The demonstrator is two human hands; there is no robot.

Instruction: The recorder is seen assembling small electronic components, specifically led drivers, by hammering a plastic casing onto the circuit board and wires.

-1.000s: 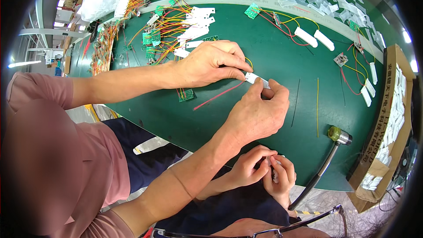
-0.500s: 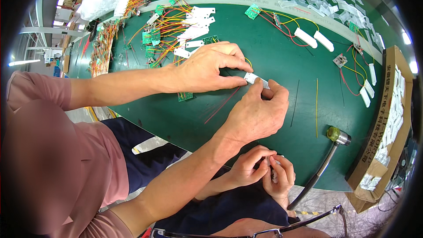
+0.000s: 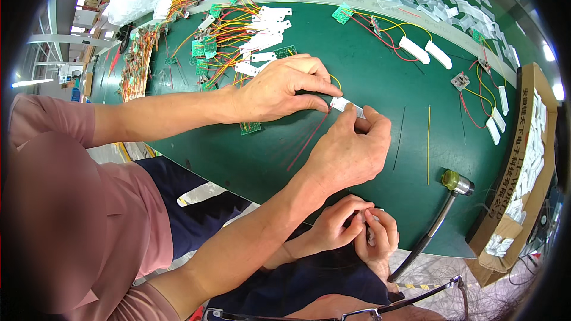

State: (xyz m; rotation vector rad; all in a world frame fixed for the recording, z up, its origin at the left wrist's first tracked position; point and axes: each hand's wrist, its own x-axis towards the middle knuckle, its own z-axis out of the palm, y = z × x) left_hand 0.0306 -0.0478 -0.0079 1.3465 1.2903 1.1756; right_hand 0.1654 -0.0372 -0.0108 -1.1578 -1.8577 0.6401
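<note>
My left hand (image 3: 338,223) is close to my body at the table's near edge, fingers curled into a pinch. Beside it, my right hand (image 3: 380,236) has its fingers bent inward. The fingertips of both meet around a small whitish thing (image 3: 371,236), mostly hidden, whose kind I cannot make out. Just beyond, a co-worker's left hand (image 3: 282,90) and right hand (image 3: 355,145) pinch a white flat plastic piece (image 3: 344,105) between them. A yellow wire reaches it, and a red wire (image 3: 309,141) hangs from there over the green mat (image 3: 285,160).
The co-worker's forearm crosses left of my hands. A hammer (image 3: 429,229) with a yellowish head lies at right, near loose wires (image 3: 429,145). A cardboard box (image 3: 502,202) of white pieces stands at the right edge. Wired circuit boards (image 3: 205,47) lie at the far left.
The co-worker's hands and white piece have shifted very slightly, and the red wire's loose end has swung to the right. My own hands look almost unmoved.
</note>
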